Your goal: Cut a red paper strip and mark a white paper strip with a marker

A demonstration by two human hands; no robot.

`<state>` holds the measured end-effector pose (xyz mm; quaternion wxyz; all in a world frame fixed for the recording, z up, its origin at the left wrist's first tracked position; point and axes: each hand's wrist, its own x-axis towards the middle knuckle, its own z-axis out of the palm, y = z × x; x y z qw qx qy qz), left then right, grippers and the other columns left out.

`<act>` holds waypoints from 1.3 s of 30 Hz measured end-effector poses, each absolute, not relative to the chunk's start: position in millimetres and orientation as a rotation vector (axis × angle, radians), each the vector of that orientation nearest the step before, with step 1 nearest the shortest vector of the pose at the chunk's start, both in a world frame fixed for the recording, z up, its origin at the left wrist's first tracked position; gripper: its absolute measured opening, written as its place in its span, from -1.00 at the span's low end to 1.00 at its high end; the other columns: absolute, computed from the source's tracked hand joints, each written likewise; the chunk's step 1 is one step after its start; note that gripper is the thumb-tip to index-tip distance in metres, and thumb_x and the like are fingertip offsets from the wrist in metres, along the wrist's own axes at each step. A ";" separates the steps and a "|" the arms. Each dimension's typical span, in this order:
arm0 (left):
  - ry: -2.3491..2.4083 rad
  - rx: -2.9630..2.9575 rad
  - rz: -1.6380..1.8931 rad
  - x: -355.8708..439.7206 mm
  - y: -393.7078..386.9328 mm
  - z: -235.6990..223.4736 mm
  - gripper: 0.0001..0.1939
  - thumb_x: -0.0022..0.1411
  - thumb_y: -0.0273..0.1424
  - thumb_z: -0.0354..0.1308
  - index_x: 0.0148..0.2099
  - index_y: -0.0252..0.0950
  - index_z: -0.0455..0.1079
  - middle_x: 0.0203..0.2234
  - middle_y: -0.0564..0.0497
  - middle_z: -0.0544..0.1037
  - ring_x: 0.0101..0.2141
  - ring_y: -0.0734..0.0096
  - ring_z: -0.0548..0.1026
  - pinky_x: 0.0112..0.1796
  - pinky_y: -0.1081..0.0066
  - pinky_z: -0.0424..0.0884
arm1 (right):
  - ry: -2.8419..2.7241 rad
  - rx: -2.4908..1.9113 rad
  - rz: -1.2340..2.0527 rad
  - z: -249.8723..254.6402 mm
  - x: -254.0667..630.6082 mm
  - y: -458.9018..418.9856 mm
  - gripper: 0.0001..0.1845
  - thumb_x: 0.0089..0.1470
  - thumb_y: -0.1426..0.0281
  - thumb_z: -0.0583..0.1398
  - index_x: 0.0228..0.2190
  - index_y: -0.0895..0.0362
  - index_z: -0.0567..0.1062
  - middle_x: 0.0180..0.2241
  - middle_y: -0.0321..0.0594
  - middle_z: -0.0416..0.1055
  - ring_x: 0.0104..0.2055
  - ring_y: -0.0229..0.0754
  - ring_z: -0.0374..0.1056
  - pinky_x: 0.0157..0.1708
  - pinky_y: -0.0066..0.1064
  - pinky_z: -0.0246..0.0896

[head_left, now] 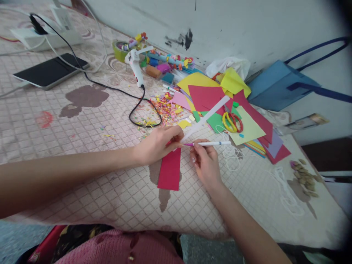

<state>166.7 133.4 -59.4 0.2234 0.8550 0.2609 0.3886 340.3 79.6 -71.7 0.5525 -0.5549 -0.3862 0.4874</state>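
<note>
My left hand (159, 145) is closed, its fingertips pinched at the lower end of a long white strip (206, 119) that slants up to the right. Beneath the same hand comes out a red paper strip (169, 171), its top hidden by my fingers; red also shows between them. My right hand (205, 161) grips a slim white pen (213, 143) with a purple tip, lying nearly level. That tip points left and is close to my left fingertips; whether it touches them or the strip, I cannot tell.
A white glue gun (135, 68) stands behind, its black cord (130, 113) looping over paper scraps (167, 110). Yellow-and-red scissors (232, 122) lie on coloured paper sheets (253, 117). White string (231, 157) and a blue bag (280, 86) are right; a tablet (52, 69) is left.
</note>
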 end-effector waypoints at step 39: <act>0.769 2.373 1.066 165.9 131.8 -60.0 -0.91 0.23 -0.47 0.09 -0.32 -0.31 0.22 -0.47 0.09 0.41 -0.44 0.51 0.40 -0.43 0.53 0.30 | -1.698 -1.322 0.909 -77.7 345.1 98.1 -0.95 0.05 0.42 0.14 -0.43 0.13 0.37 -0.51 -0.33 0.34 -0.51 -0.31 0.26 -0.49 -0.47 0.15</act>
